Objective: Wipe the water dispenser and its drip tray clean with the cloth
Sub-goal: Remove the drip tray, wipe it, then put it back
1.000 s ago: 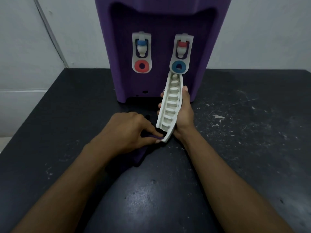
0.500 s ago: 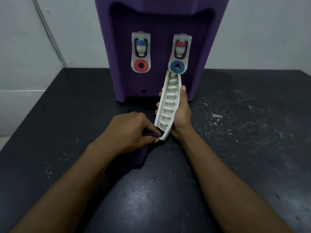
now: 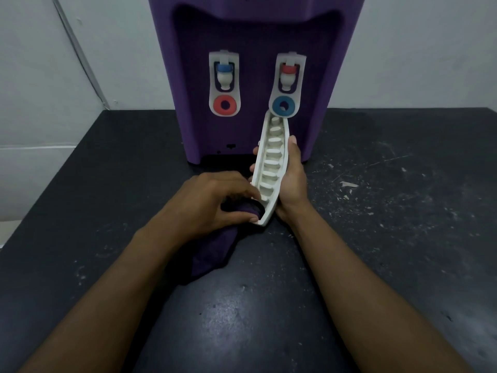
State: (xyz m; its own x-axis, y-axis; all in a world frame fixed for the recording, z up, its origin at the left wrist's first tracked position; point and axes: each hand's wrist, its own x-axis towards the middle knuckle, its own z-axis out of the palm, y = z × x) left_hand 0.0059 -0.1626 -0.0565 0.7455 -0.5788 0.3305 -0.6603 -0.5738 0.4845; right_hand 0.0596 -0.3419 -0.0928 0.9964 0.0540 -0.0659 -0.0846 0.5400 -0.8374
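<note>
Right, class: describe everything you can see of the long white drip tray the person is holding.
The white drip tray looks like hard plastic: long and narrow, with a row of raised oval ribs along its inside. It is out of the purple water dispenser, held on edge, its far end pointing towards the dispenser's front. The right hand grips its middle, thumb on one rim, fingertips on the other. The left hand presses a dark purple cloth into its near end.
</note>
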